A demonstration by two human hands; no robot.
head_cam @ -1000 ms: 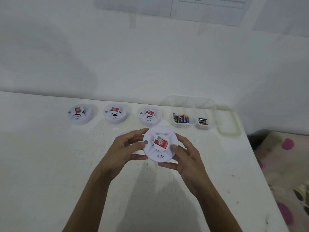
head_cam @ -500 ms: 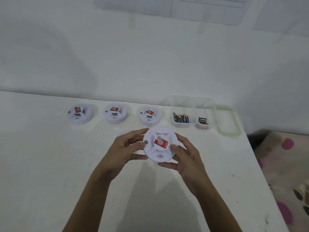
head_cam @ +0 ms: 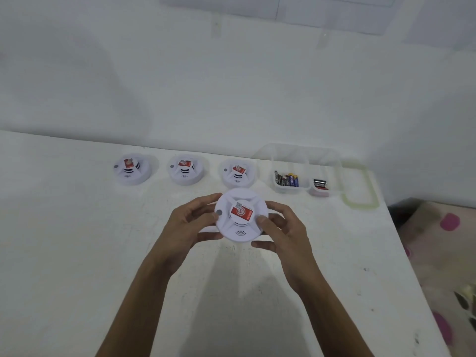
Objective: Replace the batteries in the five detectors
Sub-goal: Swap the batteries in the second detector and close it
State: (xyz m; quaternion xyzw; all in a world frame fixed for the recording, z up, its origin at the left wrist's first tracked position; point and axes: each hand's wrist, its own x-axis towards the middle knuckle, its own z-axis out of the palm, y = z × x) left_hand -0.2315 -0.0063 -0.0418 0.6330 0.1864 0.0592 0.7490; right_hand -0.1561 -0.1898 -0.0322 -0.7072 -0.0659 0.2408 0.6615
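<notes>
A round white detector (head_cam: 240, 229) with a red label on its hub is held above the table, face up. My left hand (head_cam: 189, 226) grips its left rim, thumb on top near a small grey button. My right hand (head_cam: 282, 234) grips its right rim, thumb on the face. Three more white detectors stand in a row at the back: left (head_cam: 131, 169), middle (head_cam: 186, 169), right (head_cam: 238, 172). A clear plastic box (head_cam: 304, 153) holds several batteries (head_cam: 287, 179) in one compartment and a few batteries (head_cam: 320, 184) in another.
The white table (head_cam: 64, 240) ends at a wall behind the row. A clear lid with a pale green rim (head_cam: 360, 188) lies right of the box. Past the table's right edge is a cloth with pink dots (head_cam: 449, 221).
</notes>
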